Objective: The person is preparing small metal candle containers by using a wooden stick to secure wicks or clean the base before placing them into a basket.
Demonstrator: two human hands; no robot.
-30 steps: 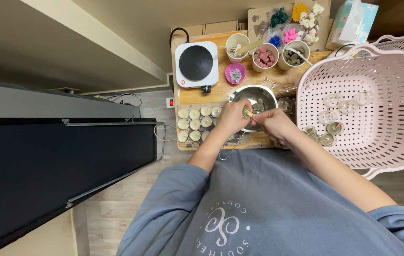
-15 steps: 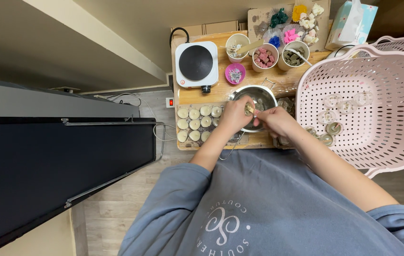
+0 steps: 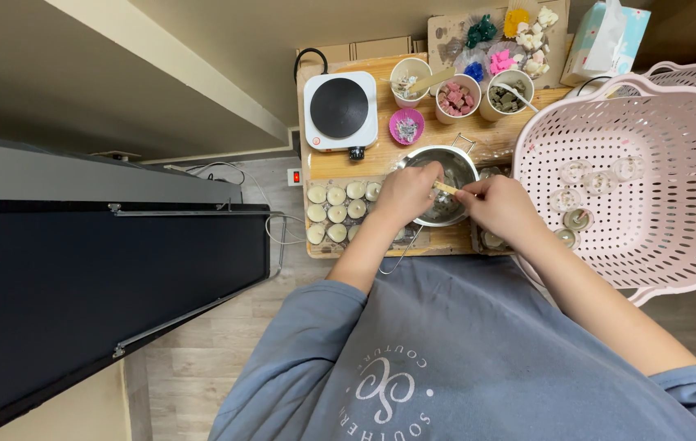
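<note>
Closest to the person, both hands meet over the metal bowl (image 3: 446, 184) on the wooden board (image 3: 364, 151): the left hand (image 3: 403, 194) is curled at its rim, the right hand (image 3: 501, 206) pinching a small wooden stick (image 3: 446, 188). Beside them lie the tealight cups (image 3: 335, 212), farther off the hotplate (image 3: 340, 109) and pink basket (image 3: 674, 163).

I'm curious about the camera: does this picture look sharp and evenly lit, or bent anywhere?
Head view: even indoor light, soft shadows; the left hand and right hand over the metal bowl look fairly sharp; the pink basket bulges near the edge, hinting at wide-angle distortion; the black panel stays dark.
</note>
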